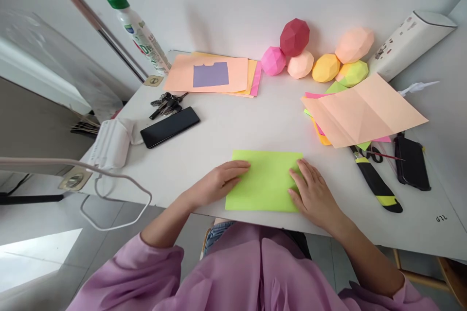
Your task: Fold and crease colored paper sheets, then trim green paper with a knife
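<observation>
A lime-green sheet of paper [268, 182] lies flat at the front edge of the white table [237, 124]. My left hand [219, 182] rests on its left side, fingers stretched over the paper and the thumb a little apart. On the right side of the sheet, my right hand [314, 192] lies with fingers spread, fingertips touching the surface. Neither hand grips anything that I can see.
Right of the sheet are creased peach paper [365, 109] on coloured sheets, a utility knife [377, 180] and a black phone [412, 160]. Faceted paper balls [295, 37] stand behind. Leftward are another phone [170, 127], keys [168, 104], a bottle [142, 39] and a power strip [109, 143].
</observation>
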`<state>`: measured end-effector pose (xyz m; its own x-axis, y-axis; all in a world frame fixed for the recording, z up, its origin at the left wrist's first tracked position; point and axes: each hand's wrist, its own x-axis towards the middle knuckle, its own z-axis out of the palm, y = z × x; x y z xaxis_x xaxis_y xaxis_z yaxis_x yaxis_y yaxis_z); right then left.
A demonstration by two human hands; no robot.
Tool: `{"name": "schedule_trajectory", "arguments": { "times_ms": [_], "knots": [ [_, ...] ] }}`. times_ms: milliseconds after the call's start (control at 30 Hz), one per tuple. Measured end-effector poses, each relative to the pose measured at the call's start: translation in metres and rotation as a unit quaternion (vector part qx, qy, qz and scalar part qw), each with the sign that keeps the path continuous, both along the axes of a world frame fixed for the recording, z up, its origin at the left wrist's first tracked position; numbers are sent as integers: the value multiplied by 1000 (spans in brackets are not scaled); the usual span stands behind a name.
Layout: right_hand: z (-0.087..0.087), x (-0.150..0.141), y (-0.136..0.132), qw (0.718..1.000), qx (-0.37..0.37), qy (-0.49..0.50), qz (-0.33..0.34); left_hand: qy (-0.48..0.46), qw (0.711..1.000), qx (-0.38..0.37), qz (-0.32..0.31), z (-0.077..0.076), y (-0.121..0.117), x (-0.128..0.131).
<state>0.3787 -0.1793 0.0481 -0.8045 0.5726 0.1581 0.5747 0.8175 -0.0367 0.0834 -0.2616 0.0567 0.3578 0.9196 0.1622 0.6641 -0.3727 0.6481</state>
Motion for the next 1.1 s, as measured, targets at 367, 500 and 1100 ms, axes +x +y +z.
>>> {"name": "schedule_trajectory", "arguments": {
  "times_ms": [367, 500, 1100],
  "knots": [
    [-5, 2, -2, 1000, -24, 5, -14, 202, 976, 82, -5, -11, -22, 7],
    [-6, 3, -2, 1000, -17, -17, -20, 250, 964, 87, 17, -4, -24, 17],
    [-7, 3, -1, 997, 15, -62, -43, 265, 960, 66, 65, -18, -22, 47]
  ]
}}
